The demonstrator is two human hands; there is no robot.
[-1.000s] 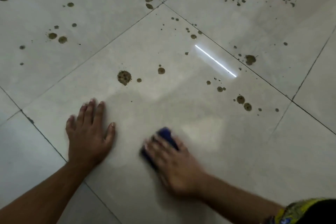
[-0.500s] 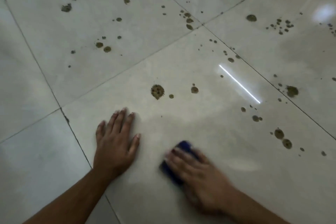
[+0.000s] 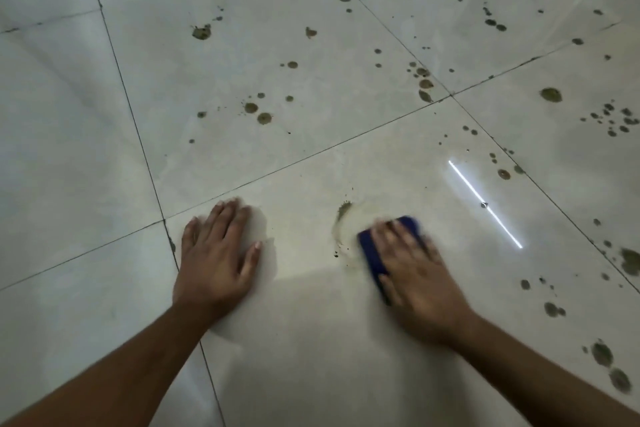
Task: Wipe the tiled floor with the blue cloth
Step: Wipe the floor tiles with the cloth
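While brown spots cover most of the tiled floor, only the near tile looks wiped, with a smear left. The right hand presses flat on the blue cloth, long axis running near-to-far. The left hand rests flat, fingers straight.

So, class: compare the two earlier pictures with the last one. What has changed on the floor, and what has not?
The right hand pushed the blue cloth forward into the big brown blot, now a curved smear; two small spots beside it are gone. The left hand stayed flat on the tile, and the farther splatters remain unwiped.
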